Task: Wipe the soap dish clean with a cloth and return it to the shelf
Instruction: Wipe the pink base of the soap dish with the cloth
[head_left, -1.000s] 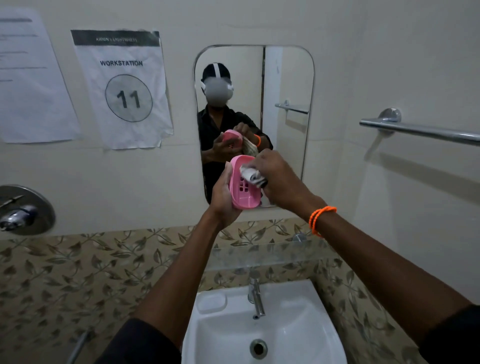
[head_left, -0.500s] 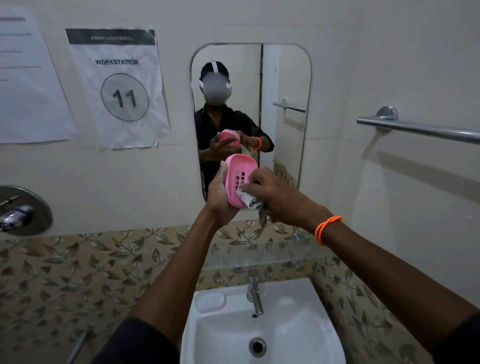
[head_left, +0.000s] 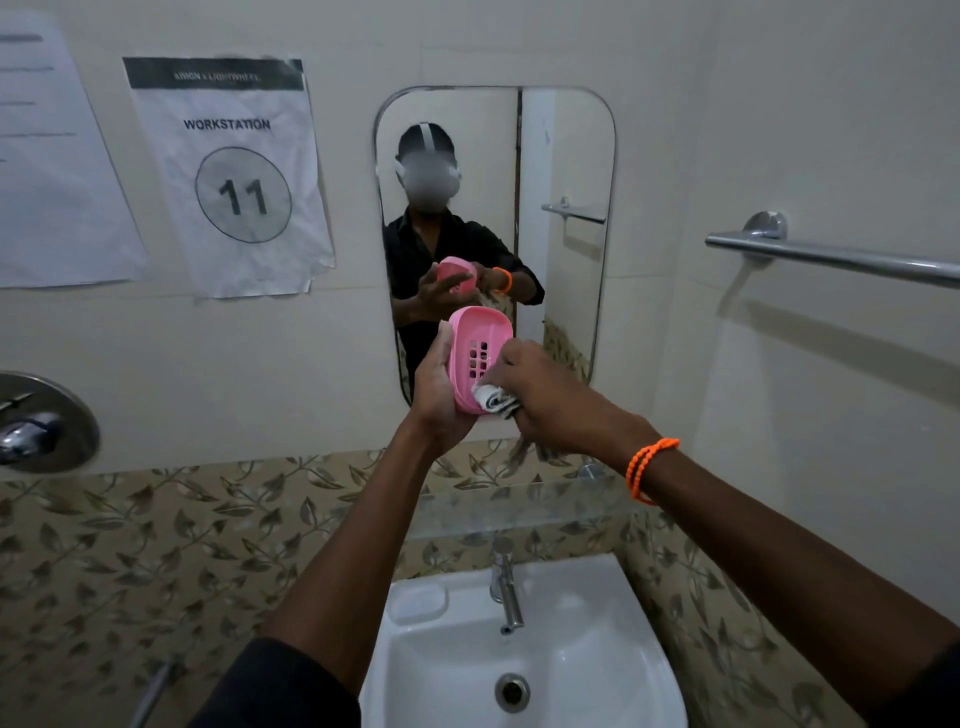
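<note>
A pink oval soap dish (head_left: 475, 338) with slots in its base is held upright in front of the mirror, its hollow side facing me. My left hand (head_left: 439, 395) grips it from the left and below. My right hand (head_left: 550, 397) is closed on a bunched white-and-grey cloth (head_left: 493, 399), pressed against the dish's lower right rim. More cloth hangs below that hand. A glass shelf (head_left: 519, 506) runs along the wall under my hands, above the basin.
A white basin (head_left: 597, 665) with a chrome tap (head_left: 506, 587) sits below the shelf. A mirror (head_left: 566, 171) hangs behind my hands. A chrome towel rail (head_left: 841, 257) crosses the right wall, a shower valve (head_left: 36, 423) is at left, and paper notices (head_left: 234, 171) hang on the wall.
My right hand has slid the cloth from the top of the dish down to its lower rim. Both hands have stayed in front of the mirror.
</note>
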